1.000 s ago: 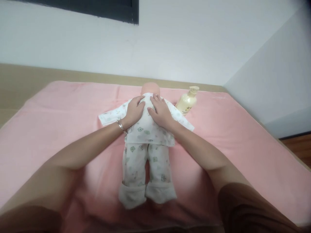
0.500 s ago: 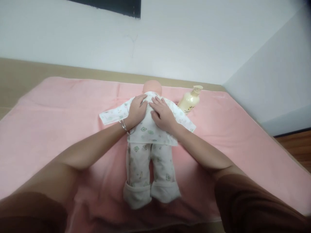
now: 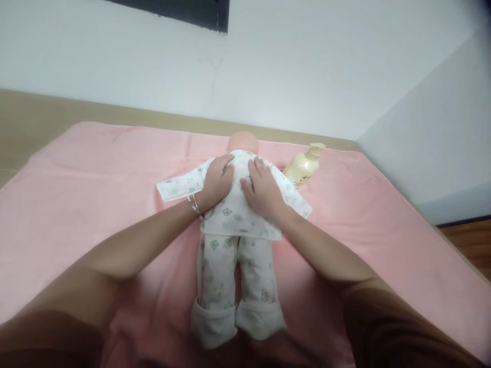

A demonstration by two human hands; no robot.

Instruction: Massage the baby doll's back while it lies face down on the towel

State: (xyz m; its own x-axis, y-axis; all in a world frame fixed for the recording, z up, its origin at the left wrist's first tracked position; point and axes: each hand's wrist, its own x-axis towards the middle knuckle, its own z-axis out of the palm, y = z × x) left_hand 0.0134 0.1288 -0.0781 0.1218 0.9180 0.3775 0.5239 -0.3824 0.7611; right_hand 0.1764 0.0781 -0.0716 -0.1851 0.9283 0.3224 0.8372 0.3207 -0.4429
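Note:
A baby doll (image 3: 243, 141) lies stretched out on a pink blanket, its bare head at the far end and its face hidden. It wears a white printed shirt (image 3: 238, 221) and matching trousers (image 3: 218, 271) with turned-up cuffs; its sleeves spread to both sides. My left hand (image 3: 218, 180) rests flat on the left upper back of the shirt, a silver bangle (image 3: 193, 203) on its wrist. On the right upper back lies my right hand (image 3: 263, 188), palm down with fingers stretched out. Neither hand grips anything.
A cream-coloured pump bottle (image 3: 304, 166) leans or lies just beyond the doll's right sleeve. The pink blanket (image 3: 103, 174) covers a tan surface (image 3: 42, 110) that meets a white wall (image 3: 287, 76). A dark panel (image 3: 192, 11) shows at the top.
My right hand has shifted slightly outward to the right, so the gap between the hands is wider. The left hand stays in nearly the same place. The view has moved a little.

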